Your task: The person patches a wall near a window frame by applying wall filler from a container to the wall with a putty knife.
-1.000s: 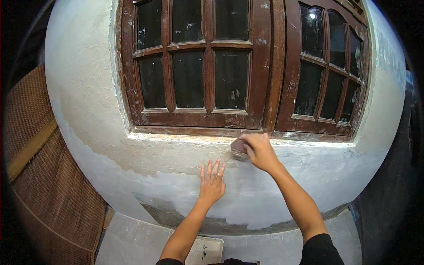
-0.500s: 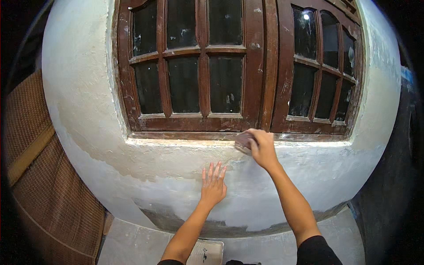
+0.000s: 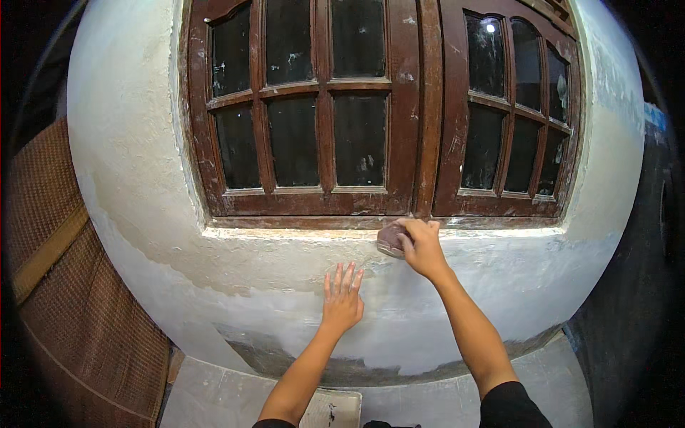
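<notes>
My right hand [image 3: 424, 249] grips a brownish-purple piece of sandpaper [image 3: 390, 240] with a pale, dusty edge. It is held against the wall [image 3: 457, 299] just under the window sill edge [image 3: 307, 233], below the middle post of the window. Lower and to the left, my left hand [image 3: 342, 302] lies on the wall with its fingers stretched upward and spread, holding nothing. Whitish dust shows on its fingers. Around both hands the wall surface is patchy, with rough beige areas on the left and smoother white-grey ones on the right.
Above my hands is a brown wooden window [image 3: 325, 135] with dark panes and white smears. A pale tray-like container [image 3: 342, 410] sits on the grey floor [image 3: 214, 389] near my left forearm. A woven brown mat [image 3: 93, 328] stands at the left, with a wooden strip [image 3: 50, 253] across it.
My right hand and the sandpaper have shifted slightly down along the wall; the sandpaper was blurred by motion before and is sharper now. My left hand stays in almost the same place.
</notes>
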The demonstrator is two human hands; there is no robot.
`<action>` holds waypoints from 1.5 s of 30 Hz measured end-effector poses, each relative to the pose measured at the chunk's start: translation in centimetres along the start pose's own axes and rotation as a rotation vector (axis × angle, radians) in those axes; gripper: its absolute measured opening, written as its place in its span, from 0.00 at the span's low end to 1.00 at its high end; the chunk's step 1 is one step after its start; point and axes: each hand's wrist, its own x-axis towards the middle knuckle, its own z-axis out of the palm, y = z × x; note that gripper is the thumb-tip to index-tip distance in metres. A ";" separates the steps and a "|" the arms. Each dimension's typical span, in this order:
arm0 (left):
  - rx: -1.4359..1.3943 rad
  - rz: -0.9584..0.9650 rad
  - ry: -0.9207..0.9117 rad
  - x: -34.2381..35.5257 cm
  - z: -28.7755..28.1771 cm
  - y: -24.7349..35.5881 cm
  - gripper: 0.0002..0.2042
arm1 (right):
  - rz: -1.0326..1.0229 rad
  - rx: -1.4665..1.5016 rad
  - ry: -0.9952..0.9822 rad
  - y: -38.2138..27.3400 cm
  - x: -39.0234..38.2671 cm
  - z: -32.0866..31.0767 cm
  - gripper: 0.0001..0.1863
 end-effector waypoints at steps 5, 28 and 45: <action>-0.015 0.001 0.027 -0.1 -0.2 0.0 0.38 | 0.177 0.074 0.109 0.6 -0.4 -0.6 0.15; 0.017 -0.002 -0.073 -0.5 -0.8 -1.5 0.36 | 0.085 0.043 0.012 -2.2 -1.0 2.6 0.14; 0.004 0.034 -0.027 -0.1 -1.0 -2.0 0.36 | 0.217 0.001 0.162 -1.4 -1.9 2.1 0.13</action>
